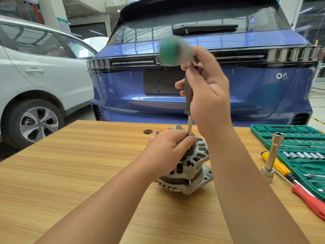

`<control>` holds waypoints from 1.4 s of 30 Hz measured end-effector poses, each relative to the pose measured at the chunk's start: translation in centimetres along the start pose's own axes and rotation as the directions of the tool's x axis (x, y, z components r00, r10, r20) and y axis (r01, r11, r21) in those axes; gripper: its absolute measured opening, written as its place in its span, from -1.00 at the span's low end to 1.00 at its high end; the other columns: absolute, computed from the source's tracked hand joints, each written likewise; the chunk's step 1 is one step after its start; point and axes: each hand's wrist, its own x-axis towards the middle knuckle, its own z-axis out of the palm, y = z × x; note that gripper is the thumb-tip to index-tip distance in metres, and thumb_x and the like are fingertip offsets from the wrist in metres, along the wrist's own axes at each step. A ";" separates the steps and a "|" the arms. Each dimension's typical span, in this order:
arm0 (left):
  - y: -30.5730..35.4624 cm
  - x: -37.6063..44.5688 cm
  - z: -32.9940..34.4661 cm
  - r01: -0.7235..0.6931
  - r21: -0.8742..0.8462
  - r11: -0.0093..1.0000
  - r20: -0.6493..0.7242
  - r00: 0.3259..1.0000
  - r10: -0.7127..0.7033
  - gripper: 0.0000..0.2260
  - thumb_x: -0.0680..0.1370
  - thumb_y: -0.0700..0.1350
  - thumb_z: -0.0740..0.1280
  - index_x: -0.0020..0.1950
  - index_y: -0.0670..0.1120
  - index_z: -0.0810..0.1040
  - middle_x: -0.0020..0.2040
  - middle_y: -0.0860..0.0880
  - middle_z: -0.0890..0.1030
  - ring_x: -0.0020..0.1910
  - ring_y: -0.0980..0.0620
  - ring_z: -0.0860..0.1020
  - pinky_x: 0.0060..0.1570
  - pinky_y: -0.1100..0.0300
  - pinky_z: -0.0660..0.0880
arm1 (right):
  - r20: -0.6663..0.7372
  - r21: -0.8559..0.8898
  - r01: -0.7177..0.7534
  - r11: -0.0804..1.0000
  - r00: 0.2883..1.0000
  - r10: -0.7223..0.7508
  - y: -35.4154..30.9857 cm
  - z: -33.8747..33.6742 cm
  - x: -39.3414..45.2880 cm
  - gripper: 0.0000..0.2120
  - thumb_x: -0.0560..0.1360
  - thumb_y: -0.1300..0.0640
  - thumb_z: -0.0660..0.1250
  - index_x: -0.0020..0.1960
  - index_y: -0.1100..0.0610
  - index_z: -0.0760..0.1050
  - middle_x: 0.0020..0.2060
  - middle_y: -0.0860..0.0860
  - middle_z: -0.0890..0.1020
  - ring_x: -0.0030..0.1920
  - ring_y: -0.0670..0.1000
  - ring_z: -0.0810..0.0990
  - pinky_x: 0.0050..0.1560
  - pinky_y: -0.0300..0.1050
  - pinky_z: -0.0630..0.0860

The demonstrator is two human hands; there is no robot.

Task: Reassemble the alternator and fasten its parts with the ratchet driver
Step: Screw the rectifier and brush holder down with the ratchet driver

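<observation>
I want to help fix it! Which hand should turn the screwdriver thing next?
The right hand. It already grips the driver, whose shaft stands upright on top of the alternator. The left hand is busy holding the alternator steady on the table.

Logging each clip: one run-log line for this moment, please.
left hand holds alternator on table | right hand grips ratchet driver upright, shaft down into alternator top

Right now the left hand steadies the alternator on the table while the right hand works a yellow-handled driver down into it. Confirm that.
Not quite. The head view shows the driver in the right hand has a dark handle with a green end; the left hand does steady the alternator on the table.
</observation>
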 end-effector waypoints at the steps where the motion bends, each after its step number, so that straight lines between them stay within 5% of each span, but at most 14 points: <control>1: 0.0 0.0 0.0 0.002 -0.004 1.000 -0.008 1.000 -0.002 -0.69 0.72 0.11 0.15 0.02 0.00 0.61 -0.15 0.07 0.60 -0.08 0.09 0.52 0.30 -0.15 0.40 | 0.021 0.038 -0.038 0.999 0.999 0.037 -0.1 0.1 -0.1 -0.70 0.63 0.18 0.14 0.14 -0.14 0.55 -0.03 -0.11 0.62 -0.17 0.07 0.58 -0.16 -0.19 0.54; 5: 0.0 0.0 0.0 -0.003 -0.003 1.000 -0.019 1.000 0.003 -0.68 0.71 0.11 0.15 -0.02 -0.04 0.58 -0.20 0.07 0.54 -0.15 0.13 0.47 0.28 -0.14 0.37 | 0.037 0.070 -0.083 0.994 0.996 0.081 -0.4 0.1 -0.2 -0.79 0.63 -0.01 0.16 0.11 -0.18 0.56 -0.07 -0.13 0.61 -0.21 -0.03 0.57 -0.18 -0.09 0.55; 10: 0.0 -0.1 0.0 -0.035 0.034 0.999 -0.002 0.999 0.035 -0.70 0.71 0.11 0.14 -0.10 0.06 0.55 -0.19 0.15 0.54 -0.12 0.21 0.44 0.33 -0.21 0.38 | -0.053 0.080 -0.058 0.995 0.997 0.063 -0.6 -0.2 0.1 -0.91 0.58 0.03 0.32 0.08 -0.04 0.52 -0.14 -0.04 0.53 -0.17 0.08 0.50 -0.12 -0.02 0.54; 14: 0.0 -0.1 -0.3 -0.058 0.039 0.998 0.008 0.998 0.058 -0.66 0.71 0.11 0.17 -0.26 0.22 0.50 -0.19 0.31 0.54 -0.03 0.20 0.46 0.34 -0.18 0.35 | -0.299 0.009 0.019 1.000 0.954 -0.015 -0.9 -0.5 0.2 -0.72 0.51 0.16 0.48 0.10 0.13 0.41 -0.24 -0.12 0.54 -0.24 -0.07 0.50 -0.16 -0.13 0.48; 16: 0.0 -0.1 -0.3 -0.063 0.048 0.997 0.011 0.998 0.062 -0.66 0.71 0.12 0.17 -0.25 0.30 0.52 -0.18 0.33 0.55 -0.01 0.21 0.48 0.32 -0.16 0.36 | -0.330 0.053 -0.044 0.998 0.942 0.060 -1.1 -0.9 0.4 -0.69 0.52 0.20 0.46 0.16 0.17 0.40 -0.25 -0.06 0.59 -0.28 -0.06 0.52 -0.24 -0.16 0.49; 20: -0.3 0.1 0.0 -0.062 0.029 0.998 -0.012 0.998 0.063 -0.67 0.70 0.15 0.16 0.06 0.05 0.67 0.08 0.19 0.64 0.20 0.15 0.50 0.40 -0.21 0.31 | -0.028 0.503 -0.369 0.782 0.897 0.441 -2.1 -2.0 1.2 -0.78 0.62 0.04 0.30 0.14 0.18 0.45 -0.17 0.09 0.70 -0.33 -0.03 0.55 -0.25 -0.16 0.45; 23: -0.5 0.1 0.1 -0.064 0.018 0.998 -0.013 0.998 0.064 -0.67 0.70 0.14 0.16 0.05 0.02 0.67 0.14 0.18 0.65 0.24 0.15 0.50 0.43 -0.23 0.28 | 0.128 0.579 -0.487 0.654 0.846 0.517 -2.1 -2.3 1.4 -0.76 0.60 0.00 0.26 0.06 0.17 0.56 -0.08 0.05 0.70 -0.27 -0.06 0.58 -0.21 -0.21 0.46; 26: -0.7 0.2 0.1 -0.073 0.020 0.997 -0.013 0.997 0.073 -0.67 0.70 0.13 0.17 -0.10 0.01 0.61 0.06 0.14 0.66 0.18 0.12 0.53 0.39 -0.20 0.33 | 0.165 0.649 -0.489 0.583 0.838 0.520 -2.2 -2.1 1.4 -0.84 0.43 0.09 0.38 -0.05 0.15 0.57 -0.23 0.00 0.64 -0.27 -0.04 0.58 -0.22 -0.23 0.49; 30: -0.6 0.2 0.1 -0.071 0.035 0.997 -0.010 0.997 0.071 -0.64 0.70 0.14 0.15 -0.01 -0.03 0.64 0.05 0.12 0.65 0.16 0.10 0.52 0.35 -0.14 0.36 | 0.009 0.589 -0.321 0.742 0.921 0.391 -1.4 -1.6 1.0 -0.82 0.48 0.28 0.41 -0.02 0.07 0.48 -0.27 -0.04 0.63 -0.23 0.01 0.56 -0.22 -0.15 0.50; 32: -0.5 0.3 0.2 -0.066 0.052 0.996 -0.005 0.998 0.067 -0.63 0.71 0.14 0.13 0.09 -0.02 0.65 0.07 0.13 0.65 0.16 0.12 0.51 0.34 -0.13 0.37 | -0.138 0.321 -0.179 0.930 0.963 0.232 -0.9 -0.8 0.6 -0.79 0.59 0.31 0.33 0.04 0.00 0.49 -0.20 -0.06 0.63 -0.16 0.05 0.59 -0.19 -0.12 0.51; 35: -0.4 0.3 0.2 -0.043 0.052 0.998 0.000 0.999 0.043 -0.66 0.71 0.14 0.12 0.00 0.03 0.63 -0.04 0.19 0.62 0.06 0.18 0.49 0.32 -0.13 0.37 | -0.078 0.014 -0.003 1.000 0.997 0.004 -0.2 -0.4 0.2 -0.68 0.63 0.34 0.21 0.12 -0.08 0.50 -0.12 -0.06 0.57 -0.19 0.06 0.53 -0.17 -0.17 0.50; 39: -0.2 0.2 0.1 -0.018 0.056 0.998 -0.008 1.000 0.019 -0.67 0.71 0.12 0.14 -0.23 0.13 0.47 -0.19 0.37 0.52 -0.11 0.28 0.43 0.27 -0.14 0.39 | -0.006 0.149 -0.088 0.985 0.996 0.090 -0.4 -0.5 0.1 -0.70 0.58 0.14 0.14 0.07 -0.15 0.59 -0.14 -0.12 0.59 -0.25 0.01 0.50 -0.22 -0.09 0.51; 42: -0.4 0.3 0.2 -0.038 0.051 0.998 -0.013 0.999 0.038 -0.66 0.71 0.13 0.13 0.03 0.02 0.64 -0.02 0.19 0.63 0.07 0.19 0.50 0.36 -0.17 0.35 | -0.020 0.228 -0.110 0.967 0.993 0.118 -0.6 -0.7 0.3 -0.79 0.60 0.00 0.16 0.07 -0.04 0.57 -0.15 -0.06 0.61 -0.27 0.05 0.50 -0.24 -0.06 0.49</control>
